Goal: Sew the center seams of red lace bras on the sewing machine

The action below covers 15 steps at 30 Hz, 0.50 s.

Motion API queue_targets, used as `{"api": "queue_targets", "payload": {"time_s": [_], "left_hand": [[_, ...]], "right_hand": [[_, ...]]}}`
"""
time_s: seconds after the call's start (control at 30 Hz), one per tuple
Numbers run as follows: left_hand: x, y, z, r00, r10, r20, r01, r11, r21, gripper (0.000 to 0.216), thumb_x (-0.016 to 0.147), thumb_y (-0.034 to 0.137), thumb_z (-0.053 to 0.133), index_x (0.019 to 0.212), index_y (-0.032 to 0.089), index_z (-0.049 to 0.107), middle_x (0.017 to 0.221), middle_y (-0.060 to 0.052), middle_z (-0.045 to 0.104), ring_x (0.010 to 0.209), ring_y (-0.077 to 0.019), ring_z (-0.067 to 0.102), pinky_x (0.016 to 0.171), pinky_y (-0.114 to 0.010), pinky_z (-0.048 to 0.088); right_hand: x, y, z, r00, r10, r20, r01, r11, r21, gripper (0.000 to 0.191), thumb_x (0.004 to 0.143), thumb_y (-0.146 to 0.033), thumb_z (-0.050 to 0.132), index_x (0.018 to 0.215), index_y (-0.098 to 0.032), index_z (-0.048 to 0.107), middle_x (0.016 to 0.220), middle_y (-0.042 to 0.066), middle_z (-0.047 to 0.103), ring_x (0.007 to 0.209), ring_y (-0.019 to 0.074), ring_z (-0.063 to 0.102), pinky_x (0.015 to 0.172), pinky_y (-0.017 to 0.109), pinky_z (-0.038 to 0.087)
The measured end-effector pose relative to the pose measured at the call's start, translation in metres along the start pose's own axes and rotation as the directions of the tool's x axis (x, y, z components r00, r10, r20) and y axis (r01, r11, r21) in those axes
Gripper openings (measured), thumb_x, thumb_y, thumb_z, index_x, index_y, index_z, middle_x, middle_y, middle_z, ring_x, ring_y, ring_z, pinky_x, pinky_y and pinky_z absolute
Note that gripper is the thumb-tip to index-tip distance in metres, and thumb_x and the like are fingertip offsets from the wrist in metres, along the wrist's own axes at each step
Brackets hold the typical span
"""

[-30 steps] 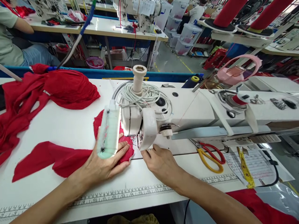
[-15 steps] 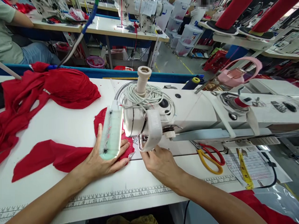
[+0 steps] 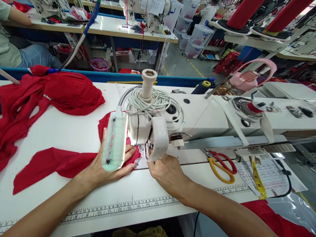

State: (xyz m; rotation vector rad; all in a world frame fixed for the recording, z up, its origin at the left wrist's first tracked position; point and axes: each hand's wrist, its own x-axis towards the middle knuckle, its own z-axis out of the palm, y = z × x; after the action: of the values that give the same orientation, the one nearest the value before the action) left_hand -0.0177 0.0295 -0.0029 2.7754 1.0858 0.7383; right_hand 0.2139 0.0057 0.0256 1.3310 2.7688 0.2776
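Observation:
My left hand (image 3: pixel 106 168) lies flat, fingers spread, pressing a red fabric piece (image 3: pixel 56 163) on the white table just left of the sewing machine's needle area (image 3: pixel 143 149). The machine's lamp (image 3: pixel 115 141) hides part of that hand. My right hand (image 3: pixel 165 171) sits right of the needle, under the white sewing machine head (image 3: pixel 153 131). Its fingers curl toward the presser foot and the fingertips are hidden behind the machine's guard.
A heap of red fabric (image 3: pixel 61 90) lies at the table's back left. Red-and-yellow scissors (image 3: pixel 221 166) and a yellow tape measure (image 3: pixel 258 179) lie right of the machine. A printed ruler (image 3: pixel 123 207) runs along the front edge. Another person (image 3: pixel 14 46) sits at the far left.
My right hand has slid a little up and left, closer under the machine head. The left hand stays pressed on the red fabric, shifted slightly left.

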Motion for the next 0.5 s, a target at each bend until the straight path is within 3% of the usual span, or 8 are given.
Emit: {"api": "queue_targets", "payload": {"time_s": [0.23, 0.37, 0.5], "left_hand": [[0.0, -0.004, 0.0, 0.999, 0.033, -0.001, -0.033, 0.999, 0.042, 0.035, 0.09, 0.035, 0.062, 0.122, 0.024, 0.07, 0.117, -0.007, 0.074, 0.116, -0.0343, 0.063, 0.112, -0.066, 0.036], [0.002, -0.008, 0.001, 0.995, 0.088, -0.052, -0.083, 0.994, 0.076, 0.037, 0.093, 0.038, 0.056, 0.122, 0.02, 0.07, 0.109, -0.008, 0.076, 0.112, -0.0354, 0.065, 0.111, -0.068, 0.035], [0.003, -0.01, 0.004, 0.994, 0.068, -0.086, -0.063, 0.996, 0.06, 0.037, 0.093, 0.039, 0.056, 0.124, 0.023, 0.069, 0.111, -0.007, 0.075, 0.111, -0.0341, 0.065, 0.108, -0.064, 0.042]], "right_hand": [[0.0, -0.006, -0.004, 0.999, 0.014, 0.033, -0.013, 0.999, -0.044, 0.028, 0.074, 0.008, 0.055, 0.088, -0.013, 0.066, 0.086, 0.012, 0.069, 0.064, 0.0216, 0.065, 0.043, 0.027, 0.048], [0.001, -0.006, -0.004, 1.0, 0.004, 0.024, -0.003, 0.997, -0.073, 0.038, 0.072, 0.009, 0.053, 0.101, -0.01, 0.068, 0.088, 0.015, 0.071, 0.063, 0.0211, 0.066, 0.041, 0.026, 0.048], [0.001, -0.008, -0.001, 1.0, 0.027, -0.007, -0.028, 0.997, -0.069, 0.04, 0.073, 0.007, 0.056, 0.108, -0.008, 0.067, 0.089, 0.017, 0.071, 0.065, 0.0212, 0.065, 0.043, 0.026, 0.048]]}}
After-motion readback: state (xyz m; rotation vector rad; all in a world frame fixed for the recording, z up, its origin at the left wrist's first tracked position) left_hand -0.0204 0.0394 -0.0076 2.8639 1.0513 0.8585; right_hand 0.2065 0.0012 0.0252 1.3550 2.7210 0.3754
